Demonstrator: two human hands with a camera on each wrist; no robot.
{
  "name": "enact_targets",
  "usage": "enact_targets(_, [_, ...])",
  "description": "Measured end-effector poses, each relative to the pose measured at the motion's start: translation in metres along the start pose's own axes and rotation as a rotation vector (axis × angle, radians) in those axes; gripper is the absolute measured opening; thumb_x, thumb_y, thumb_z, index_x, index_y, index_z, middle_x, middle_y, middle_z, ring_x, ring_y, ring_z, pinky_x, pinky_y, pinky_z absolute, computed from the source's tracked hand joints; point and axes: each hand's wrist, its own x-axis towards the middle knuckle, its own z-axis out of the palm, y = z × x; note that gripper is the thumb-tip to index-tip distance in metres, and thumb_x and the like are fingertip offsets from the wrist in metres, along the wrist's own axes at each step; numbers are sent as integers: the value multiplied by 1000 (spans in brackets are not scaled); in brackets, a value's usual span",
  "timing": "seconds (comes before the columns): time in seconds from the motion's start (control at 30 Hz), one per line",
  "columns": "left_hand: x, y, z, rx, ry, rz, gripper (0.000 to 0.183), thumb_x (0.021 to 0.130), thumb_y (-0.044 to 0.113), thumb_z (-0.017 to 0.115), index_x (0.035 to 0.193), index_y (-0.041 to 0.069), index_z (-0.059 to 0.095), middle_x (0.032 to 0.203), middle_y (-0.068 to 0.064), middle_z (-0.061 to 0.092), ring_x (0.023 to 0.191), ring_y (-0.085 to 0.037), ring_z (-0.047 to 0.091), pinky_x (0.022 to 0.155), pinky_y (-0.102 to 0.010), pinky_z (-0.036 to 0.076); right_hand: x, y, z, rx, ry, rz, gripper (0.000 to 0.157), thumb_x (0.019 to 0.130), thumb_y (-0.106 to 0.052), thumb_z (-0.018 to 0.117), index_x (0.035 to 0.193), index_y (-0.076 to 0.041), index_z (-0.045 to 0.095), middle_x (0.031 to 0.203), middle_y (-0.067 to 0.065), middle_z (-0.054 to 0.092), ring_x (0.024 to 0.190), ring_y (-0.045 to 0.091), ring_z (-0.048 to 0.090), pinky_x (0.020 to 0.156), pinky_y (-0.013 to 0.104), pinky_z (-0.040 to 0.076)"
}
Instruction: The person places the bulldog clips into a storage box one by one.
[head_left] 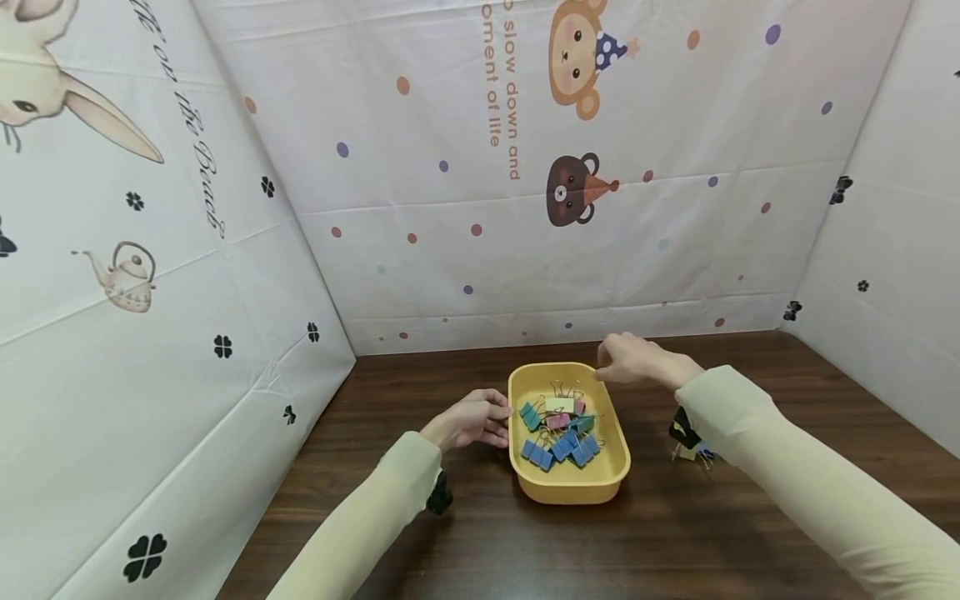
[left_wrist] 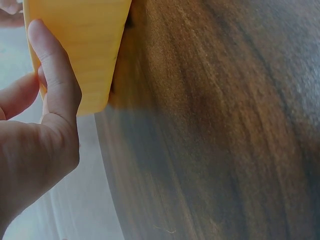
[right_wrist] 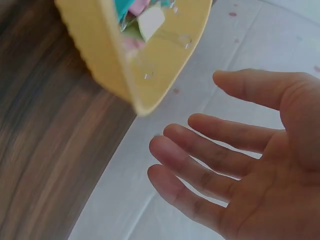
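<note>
A yellow plastic basket (head_left: 570, 492) stands on the table with several binder clips inside: blue ones (head_left: 538, 454) nearest me, teal ones (head_left: 531, 417), pink ones (head_left: 558, 422) and a pale yellow one (head_left: 559, 405). My left hand (head_left: 471, 419) rests its fingers against the basket's left outer wall. In the left wrist view the thumb (left_wrist: 54, 65) lies along that wall. Above the far right corner of the basket is my right hand (head_left: 637, 358). Seen by the right wrist camera, its fingers (right_wrist: 210, 162) are spread and relaxed, holding nothing, apart from the rim.
A few more binder clips (head_left: 688, 453) lie on the dark wooden table (head_left: 450, 542) right of the basket, partly hidden by my right sleeve. A white printed cloth (head_left: 420, 275) rises behind the table, with more cloth walls at left and right.
</note>
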Motion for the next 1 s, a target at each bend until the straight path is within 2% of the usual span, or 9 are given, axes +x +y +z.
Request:
enact_targets(0.1, [-1,1,0,-2,3,1,18,90,9,52,105,3,44,89,-17,58,61,-22,60,62,-39,55,-8,13,-3,2,-9,36,24,79,-32,64,84,-8,63,74,3,59,60,16,50,50,29,39])
enact_targets(0.17, [-2,1,0,0,6,5,18,90,9,52,105,3,44,89,-17,58,61,-22,60,62,-39,55,-16,21,-4,6,-29,57,26,77,-32,66,83,-7,62,75,4,58,61,17,49,50,29,38])
enact_targets(0.3, [-2,2,0,-2,9,8,18,90,9,52,105,3,44,89,-17,58,60,-22,60,62,-39,55,-33,35,-1,32,-109,104,39,73,-33,72,94,-3,58,89,10,58,75,22,54,57,34,45])
enact_targets(0.4, [-1,2,1,2,4,7,18,90,9,52,105,3,44,89,-17,59,61,-22,61,63,-39,55,-46,45,4,76,-181,149,50,71,-30,75,103,0,52,97,14,54,80,24,53,60,35,46])
enact_targets(0.47, [-1,2,1,2,2,0,18,89,9,52,104,4,45,89,-17,59,61,-22,61,63,-40,55,-54,51,7,108,-227,177,52,71,-28,76,106,0,49,96,14,51,72,21,49,54,32,42])
enact_targets(0.53, [-2,2,2,5,1,-4,18,89,9,53,104,4,44,90,-17,59,61,-22,61,63,-40,55,-59,55,10,154,-270,199,52,71,-22,75,108,0,47,86,11,51,59,16,42,47,27,35])
enact_targets(0.67, [-3,2,2,5,5,-10,17,90,9,52,104,4,45,92,-20,58,61,-22,61,63,-40,55,-63,58,18,222,-320,230,47,70,-12,75,106,-2,47,71,6,47,45,10,28,39,21,24])
enact_targets(0.9, [-3,1,2,11,-4,-2,15,90,8,52,102,4,45,90,-18,58,61,-22,61,63,-39,55,-64,57,33,177,-342,208,38,65,-4,77,92,-4,51,75,9,50,49,11,38,39,20,27])
enact_targets(1.0, [-3,1,2,17,-12,4,16,90,8,52,103,3,45,88,-18,59,61,-22,61,62,-40,55,-62,57,37,146,-340,188,27,68,3,71,86,-4,53,70,8,52,45,9,34,37,19,23])
